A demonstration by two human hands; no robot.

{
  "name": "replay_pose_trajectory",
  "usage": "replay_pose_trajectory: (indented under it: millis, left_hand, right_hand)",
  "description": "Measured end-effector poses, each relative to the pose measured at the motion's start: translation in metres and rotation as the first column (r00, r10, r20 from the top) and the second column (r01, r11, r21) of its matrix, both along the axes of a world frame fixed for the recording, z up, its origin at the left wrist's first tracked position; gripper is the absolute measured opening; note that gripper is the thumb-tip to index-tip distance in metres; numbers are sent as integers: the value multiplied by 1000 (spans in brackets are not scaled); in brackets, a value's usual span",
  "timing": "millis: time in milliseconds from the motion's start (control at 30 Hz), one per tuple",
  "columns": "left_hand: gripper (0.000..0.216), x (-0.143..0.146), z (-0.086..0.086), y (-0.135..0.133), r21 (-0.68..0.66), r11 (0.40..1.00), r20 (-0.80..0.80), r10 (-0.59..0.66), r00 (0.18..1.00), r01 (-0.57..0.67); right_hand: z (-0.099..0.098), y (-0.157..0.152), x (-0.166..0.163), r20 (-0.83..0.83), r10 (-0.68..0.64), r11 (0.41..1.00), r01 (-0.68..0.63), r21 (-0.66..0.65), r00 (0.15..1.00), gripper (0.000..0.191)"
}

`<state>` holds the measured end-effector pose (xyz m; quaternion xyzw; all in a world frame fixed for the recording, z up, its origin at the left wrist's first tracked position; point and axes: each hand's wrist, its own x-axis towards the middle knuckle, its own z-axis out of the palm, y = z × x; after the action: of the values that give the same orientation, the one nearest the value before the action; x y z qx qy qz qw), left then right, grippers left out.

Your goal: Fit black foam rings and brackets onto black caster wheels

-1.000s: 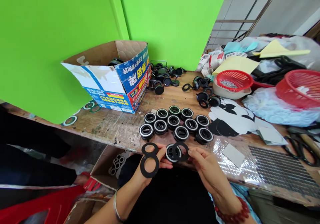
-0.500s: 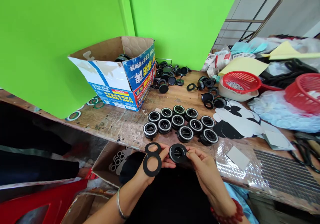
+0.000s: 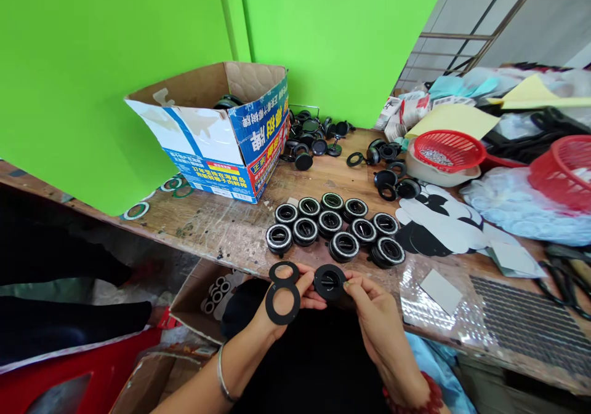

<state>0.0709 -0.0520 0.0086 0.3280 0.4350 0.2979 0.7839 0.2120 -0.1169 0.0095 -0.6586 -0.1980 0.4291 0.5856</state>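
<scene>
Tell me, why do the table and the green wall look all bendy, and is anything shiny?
Head view: the wide lens bows the wooden table and the green wall toward the edges; daylight glints off the clear plastic sheet; the hands' black disc stays sharp.

Both forearms are bare of sleeves, the left hand (image 3: 289, 294) has a thin silver bangle (image 3: 222, 377) at its wrist, and the right hand (image 3: 376, 309) has a dark red bead bracelet (image 3: 427, 398).
</scene>
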Motion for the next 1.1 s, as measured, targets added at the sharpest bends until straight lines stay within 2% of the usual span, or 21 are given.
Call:
replay_pose_trajectory:
  millis: [500, 733, 833, 900, 967, 1033, 1100]
  left_hand:
    - [47, 0, 2, -1, 1, 1000, 0, 7, 1000, -7]
    - [48, 3, 3, 1, 20, 1000, -39, 25, 999, -24]
    - [46, 4, 0, 2, 24, 999, -63, 25, 998, -24]
    - [44, 5, -3, 2, 26, 999, -80, 21, 997, -19]
    - [43, 5, -5, 3, 28, 1000, -102, 17, 995, -14]
    - [41, 6, -6, 4, 32, 999, -122, 15, 992, -11]
    - [41, 6, -4, 6, 35, 999, -133, 0, 991, 5]
  right_hand:
    - [-1, -3, -2, 27, -4, 1000, 3, 4, 1000, 23]
    - [-7, -5, -2, 130, 6, 1000, -9, 16, 991, 27]
    - [-5, -5, -1, 336, 48, 997, -63, 34, 941, 28]
    - [-3, -5, 1, 521, 85, 994, -111, 20, 849, 27]
    - [-1, -5, 5, 635, 140, 988, -152, -36, 760, 27]
    - [1, -4, 10, 642, 203, 978, -180, -103, 740, 32]
    - [2, -2, 14, 526, 279, 960, -235, -150, 803, 34]
